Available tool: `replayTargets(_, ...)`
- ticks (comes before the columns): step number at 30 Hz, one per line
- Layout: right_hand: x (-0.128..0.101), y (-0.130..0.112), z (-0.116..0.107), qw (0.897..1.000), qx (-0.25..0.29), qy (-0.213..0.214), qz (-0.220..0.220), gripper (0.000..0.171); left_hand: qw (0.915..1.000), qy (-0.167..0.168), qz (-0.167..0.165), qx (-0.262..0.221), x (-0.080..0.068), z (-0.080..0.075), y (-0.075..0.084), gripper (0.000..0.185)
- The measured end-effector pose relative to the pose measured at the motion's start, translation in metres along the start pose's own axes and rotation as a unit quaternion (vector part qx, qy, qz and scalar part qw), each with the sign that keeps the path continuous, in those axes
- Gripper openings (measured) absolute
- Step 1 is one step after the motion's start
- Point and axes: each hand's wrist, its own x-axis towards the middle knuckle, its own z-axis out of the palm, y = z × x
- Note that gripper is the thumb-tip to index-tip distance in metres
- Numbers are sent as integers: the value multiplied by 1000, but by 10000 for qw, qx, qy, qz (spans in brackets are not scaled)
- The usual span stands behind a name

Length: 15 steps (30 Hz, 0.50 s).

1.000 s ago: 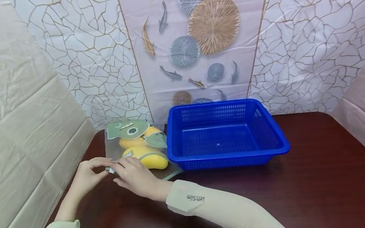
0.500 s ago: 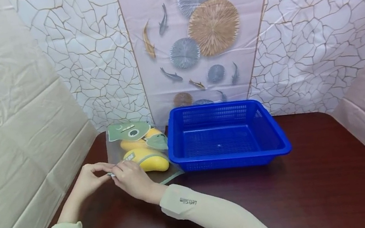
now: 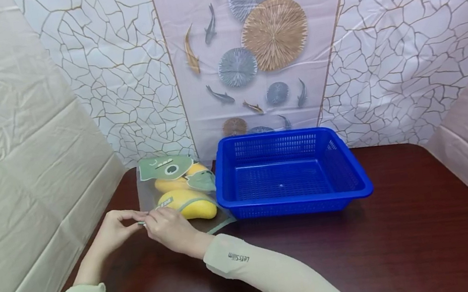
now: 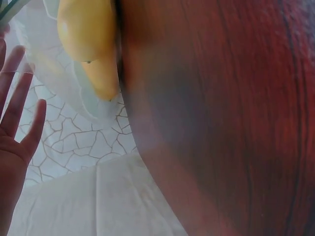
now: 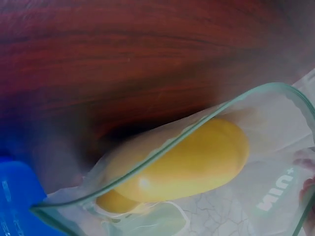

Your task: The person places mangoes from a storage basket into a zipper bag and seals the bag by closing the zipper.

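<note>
A clear zip bag [image 3: 177, 195] of yellow mangoes [image 3: 188, 204] lies on the counter [image 3: 369, 247], just left of a blue basket [image 3: 288, 170]. Left hand [image 3: 114, 231] and right hand [image 3: 171, 230] both pinch its near edge, apparently working the seal.

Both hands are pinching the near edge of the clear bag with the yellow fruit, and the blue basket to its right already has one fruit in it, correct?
Not quite. The blue basket holds nothing, as the head view shows. The rest stands: left hand and right hand pinch the near edge of the clear bag holding the yellow fruit, basket to its right.
</note>
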Motion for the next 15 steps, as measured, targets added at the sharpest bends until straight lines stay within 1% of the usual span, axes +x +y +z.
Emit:
replayTargets(7, -3, 1, 3, 9999, -89, 48, -135, 9, 9985, -363, -134, -378, 3, 0, -2, 11)
replayTargets(12, -6, 2, 4, 9995, -188, -29, -253, 7, 9976, -529, -57, -453, 2, -2, -4, 11)
replayTargets(15, -8, 2, 3, 9990, -280, -156, -305, 6, 9967, -557, -26, -596, -1, -6, -8, 13)
